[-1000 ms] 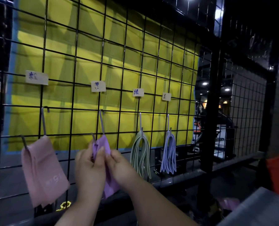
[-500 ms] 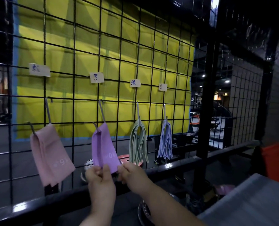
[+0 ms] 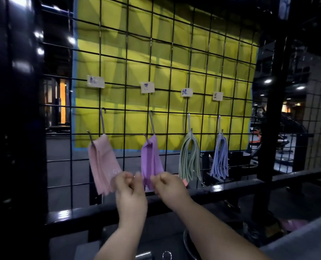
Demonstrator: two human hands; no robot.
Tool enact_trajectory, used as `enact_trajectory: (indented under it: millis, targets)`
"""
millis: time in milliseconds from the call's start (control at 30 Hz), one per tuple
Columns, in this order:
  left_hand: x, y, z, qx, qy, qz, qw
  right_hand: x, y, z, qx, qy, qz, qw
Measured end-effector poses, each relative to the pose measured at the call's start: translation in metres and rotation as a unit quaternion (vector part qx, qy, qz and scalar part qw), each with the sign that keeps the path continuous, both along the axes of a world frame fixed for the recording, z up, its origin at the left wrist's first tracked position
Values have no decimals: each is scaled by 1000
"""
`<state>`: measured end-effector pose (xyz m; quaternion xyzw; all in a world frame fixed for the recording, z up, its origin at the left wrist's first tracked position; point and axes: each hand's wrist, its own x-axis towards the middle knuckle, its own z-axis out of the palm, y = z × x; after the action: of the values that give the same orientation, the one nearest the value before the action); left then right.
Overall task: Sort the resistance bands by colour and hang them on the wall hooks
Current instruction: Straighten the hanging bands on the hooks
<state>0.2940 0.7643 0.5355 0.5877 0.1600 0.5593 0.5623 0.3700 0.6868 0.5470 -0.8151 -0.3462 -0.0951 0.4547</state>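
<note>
Four sets of resistance bands hang on metal hooks on a black wire grid (image 3: 174,59): pink bands (image 3: 101,166) at left, purple bands (image 3: 150,158), thin green bands (image 3: 189,160), and pale blue bands (image 3: 220,158) at right. A paper label (image 3: 147,87) sits above each hook. My left hand (image 3: 130,190) and my right hand (image 3: 170,188) are raised at the purple bands' lower edge, one at each bottom corner, fingers curled and pinching it. My left hand also overlaps the pink bands' lower right corner.
A yellow padded mat (image 3: 174,72) hangs behind the grid. A black rail (image 3: 231,186) runs below the bands, with a thick black post (image 3: 15,128) at left. A grey surface (image 3: 305,243) lies at lower right with something pink (image 3: 294,223) beside it. Gym equipment stands beyond.
Both hands slid down from the purple bands' top at the hook to their bottom edge. The view has swung left and pulled back.
</note>
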Motion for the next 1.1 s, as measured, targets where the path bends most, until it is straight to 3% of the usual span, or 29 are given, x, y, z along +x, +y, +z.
enact_trajectory:
  millis: [200, 333, 433, 1100]
  targets:
    - [-47, 34, 50, 68, -88, 133, 985, -44, 44, 41, 72, 3, 98, 993]
    - [-50, 65, 60, 56, -52, 168, 983, -57, 67, 57, 78, 14, 114, 990]
    - [-45, 79, 61, 84, 11, 144, 986, -57, 80, 62, 64, 25, 110, 992]
    - [-43, 88, 68, 56, -35, 26, 997, -49, 96, 62, 70, 35, 101, 992]
